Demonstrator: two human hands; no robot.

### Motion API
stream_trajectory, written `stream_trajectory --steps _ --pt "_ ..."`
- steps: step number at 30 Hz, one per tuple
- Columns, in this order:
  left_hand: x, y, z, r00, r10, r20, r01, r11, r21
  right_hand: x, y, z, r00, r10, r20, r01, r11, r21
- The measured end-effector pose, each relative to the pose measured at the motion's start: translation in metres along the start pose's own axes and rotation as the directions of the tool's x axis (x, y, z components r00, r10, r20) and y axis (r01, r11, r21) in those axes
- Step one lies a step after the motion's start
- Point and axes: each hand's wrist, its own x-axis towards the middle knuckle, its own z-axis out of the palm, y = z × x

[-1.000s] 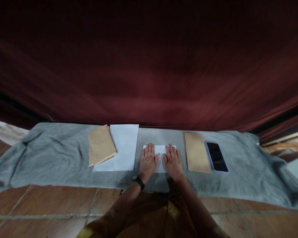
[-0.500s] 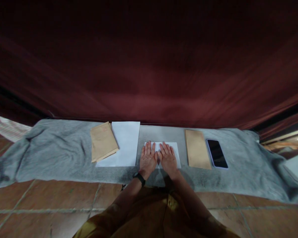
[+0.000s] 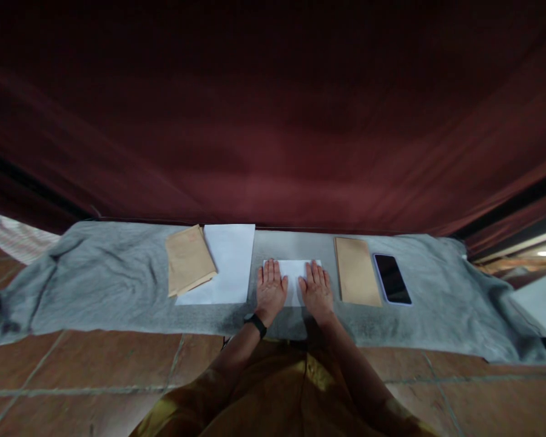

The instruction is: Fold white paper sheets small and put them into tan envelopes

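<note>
A folded white paper (image 3: 293, 274) lies on a grey cloth (image 3: 109, 285) spread over the tiled floor. My left hand (image 3: 270, 289) rests flat on the paper's left part, fingers stretched out, with a black band on the wrist. My right hand (image 3: 317, 290) lies flat on its right part, fingers apart. A strip of paper shows between the two hands.
Left of my hands lie a white sheet (image 3: 225, 262) and a brown envelope (image 3: 188, 260) overlapping it. On the right are a second brown envelope (image 3: 356, 271) and a dark phone (image 3: 392, 278). A dark red curtain (image 3: 273, 121) hangs behind the cloth. Terracotta tiles (image 3: 95, 370) lie in front.
Half a second ago my hands were side by side at the paper's middle; now they have slid apart toward its two ends.
</note>
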Motion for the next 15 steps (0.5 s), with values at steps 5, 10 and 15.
stream_trajectory --steps 5,10,15 --pt "-0.003 0.031 0.007 0.986 0.163 0.032 -0.161 0.984 -0.070 0.000 0.001 -0.003 0.999 -0.015 0.038 0.015 1.000 0.001" --pt "-0.001 0.024 0.007 0.991 0.135 0.024 -0.134 0.990 -0.037 -0.001 0.001 -0.003 0.999 -0.019 0.034 0.020 1.000 -0.019" --pt "-0.005 -0.006 0.001 0.999 0.033 -0.022 -0.034 0.999 -0.012 0.001 -0.001 -0.002 0.999 -0.013 -0.046 0.012 1.000 -0.005"
